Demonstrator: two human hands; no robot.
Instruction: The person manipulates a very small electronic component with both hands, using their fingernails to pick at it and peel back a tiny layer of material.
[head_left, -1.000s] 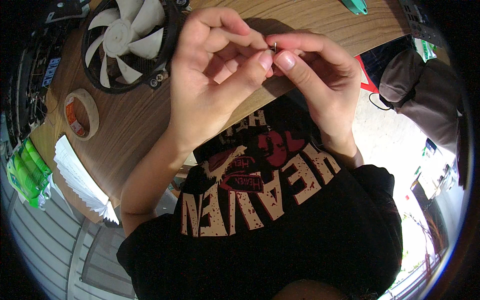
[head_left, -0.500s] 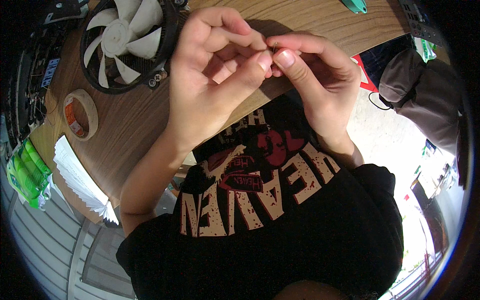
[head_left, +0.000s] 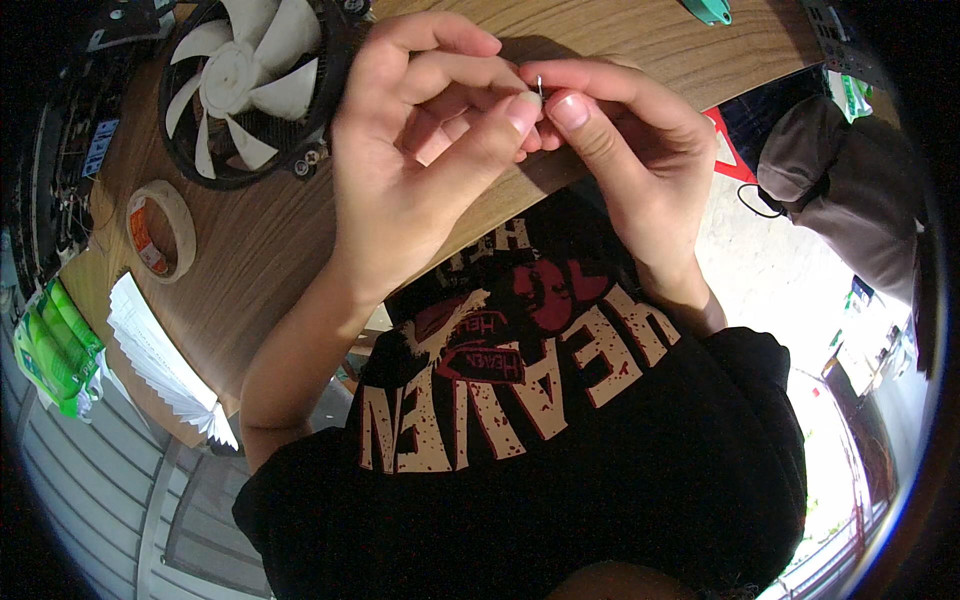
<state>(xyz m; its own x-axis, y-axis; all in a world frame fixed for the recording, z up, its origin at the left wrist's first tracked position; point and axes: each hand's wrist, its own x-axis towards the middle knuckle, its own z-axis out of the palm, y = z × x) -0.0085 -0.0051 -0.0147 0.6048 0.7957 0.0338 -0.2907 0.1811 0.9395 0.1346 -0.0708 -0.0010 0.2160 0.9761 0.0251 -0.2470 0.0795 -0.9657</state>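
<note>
Your black shirt (head_left: pixel 540 520) carried large cream block lettering (head_left: pixel 420 435) in a curve across the chest, and a dark-red patch (head_left: pixel 485 363) above it had smaller capitals. The orange label (head_left: pixel 145 240) inside the tape roll (head_left: pixel 183 225) and the fanned white paper (head_left: pixel 165 345) bore print too small for you to read.

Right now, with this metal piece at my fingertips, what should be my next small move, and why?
Perhaps move the right hand slightly closer to steady the thin metal piece: it sticks up at the thumb tip of the left hand, while the right thumb appears apart from it.
</note>
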